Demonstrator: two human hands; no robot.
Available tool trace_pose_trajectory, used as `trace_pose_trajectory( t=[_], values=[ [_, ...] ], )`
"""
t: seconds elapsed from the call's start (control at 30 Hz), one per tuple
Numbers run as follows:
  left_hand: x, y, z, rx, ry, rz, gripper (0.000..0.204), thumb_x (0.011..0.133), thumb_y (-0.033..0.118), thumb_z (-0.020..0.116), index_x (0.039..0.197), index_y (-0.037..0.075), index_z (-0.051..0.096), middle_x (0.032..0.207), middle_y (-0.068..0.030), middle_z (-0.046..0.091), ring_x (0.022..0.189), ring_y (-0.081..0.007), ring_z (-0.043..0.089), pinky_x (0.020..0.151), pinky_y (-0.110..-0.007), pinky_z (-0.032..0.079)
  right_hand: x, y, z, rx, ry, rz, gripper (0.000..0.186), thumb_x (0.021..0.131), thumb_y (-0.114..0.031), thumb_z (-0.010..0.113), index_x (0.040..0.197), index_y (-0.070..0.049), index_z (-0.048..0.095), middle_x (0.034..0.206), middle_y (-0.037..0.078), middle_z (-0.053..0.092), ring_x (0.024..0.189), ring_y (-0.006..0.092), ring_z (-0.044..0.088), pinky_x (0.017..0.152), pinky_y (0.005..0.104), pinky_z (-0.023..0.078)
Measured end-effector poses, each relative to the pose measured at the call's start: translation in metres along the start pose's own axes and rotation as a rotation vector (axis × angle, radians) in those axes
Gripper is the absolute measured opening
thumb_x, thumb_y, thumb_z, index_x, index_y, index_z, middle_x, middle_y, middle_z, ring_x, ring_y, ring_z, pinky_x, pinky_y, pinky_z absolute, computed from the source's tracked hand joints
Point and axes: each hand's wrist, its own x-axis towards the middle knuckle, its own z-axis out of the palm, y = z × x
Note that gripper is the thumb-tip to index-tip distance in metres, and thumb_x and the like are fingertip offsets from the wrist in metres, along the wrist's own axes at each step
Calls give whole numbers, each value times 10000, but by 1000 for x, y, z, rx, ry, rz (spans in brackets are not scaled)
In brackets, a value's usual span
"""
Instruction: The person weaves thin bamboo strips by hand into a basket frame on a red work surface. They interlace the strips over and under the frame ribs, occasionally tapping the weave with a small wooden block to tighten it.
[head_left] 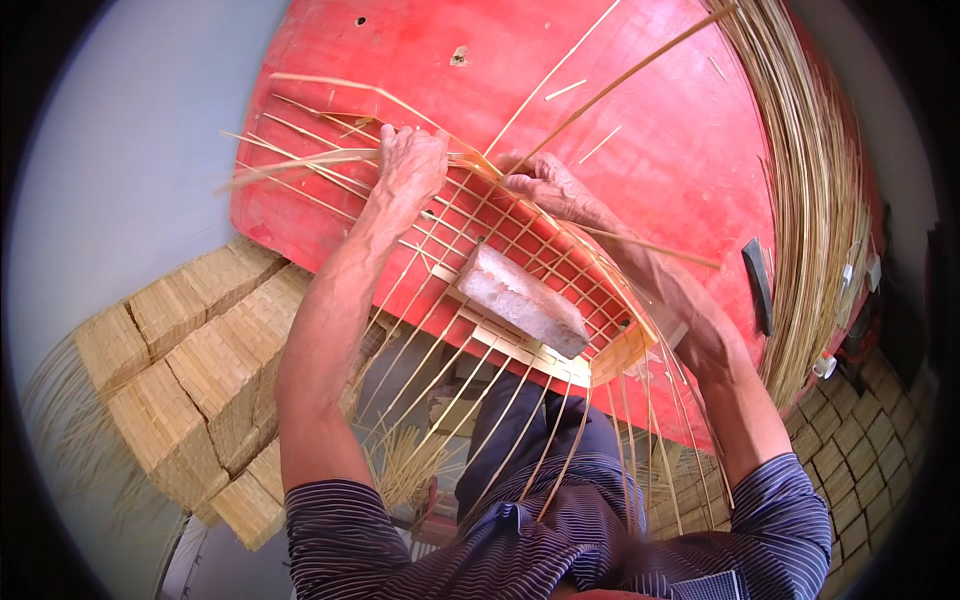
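Note:
A half-woven bamboo basket [510,232] with an open grid bottom lies on a red tabletop [640,110]. Its long loose strips fan out to the left and toward my body. A rough oblong brick [523,300] rests on the grid. At the far left part of the weave, my left hand [412,160] is closed with its fingers curled over a flat bamboo strip [330,158]. My right hand [540,185] grips the woven rim strip at the far corner, thumb and fingers pressed together. Thin strips stand up beside it, and its fingertips are partly hidden.
A thick bundle of long bamboo strips [800,190] lies along the table's right side. Near it is a dark flat tool [757,285]. Stacked woven bamboo blocks [200,370] stand at lower left, and a few offcuts [600,145] lie on the tabletop.

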Motion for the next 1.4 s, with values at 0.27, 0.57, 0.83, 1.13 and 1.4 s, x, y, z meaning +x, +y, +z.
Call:
trace_pose_trajectory(
  t=[0.27, 0.57, 0.83, 1.13, 1.4],
  values=[
    [36, -18, 7, 32, 147, 175, 137, 882, 109, 578, 917, 121, 710, 855, -78, 680, 922, -298, 616, 876, -484, 415, -1, 8, -7, -28, 6, -1, 405, 962, -140, 611, 1333, 19, 577, 1203, 133, 678, 1194, 241, 603, 1047, 401, 467],
    [26, 5, -22, 15, -58, 36, 142, 837, 176, 609, 919, 100, 697, 870, -111, 708, 997, -306, 656, 914, -522, 448, -4, 8, -11, -4, 21, -7, 401, 960, -132, 585, 1333, 14, 578, 1180, 129, 685, 1159, 227, 606, 1038, 407, 463],
    [10, -16, -18, -296, -356, -362, 757, 876, 736, 538, 1133, 48, 722, 934, -215, 739, 983, -359, 703, 872, -502, 524, 5, 2, -4, -18, -106, -70, 390, 958, -113, 597, 1336, -17, 598, 1184, 113, 689, 1166, 221, 605, 1039, 386, 465],
    [50, -5, 13, -658, 51, -374, 577, 885, 575, 659, 916, 2, 712, 772, -149, 691, 820, -273, 693, 746, -416, 536, 2, -2, -2, -26, -114, -74, 437, 913, -70, 615, 1342, 7, 582, 1251, 170, 668, 1195, 236, 597, 1047, 390, 470],
    [68, 0, 24, -1464, 352, -708, 424, 909, 120, 599, 1253, -102, 486, 966, -199, 705, 773, -245, 728, 692, -342, 577, 35, 0, -18, 467, 99, 285, 462, 947, -163, 606, 1317, 93, 504, 1181, 250, 640, 1097, 379, 659, 932, 489, 570]
  ],
)
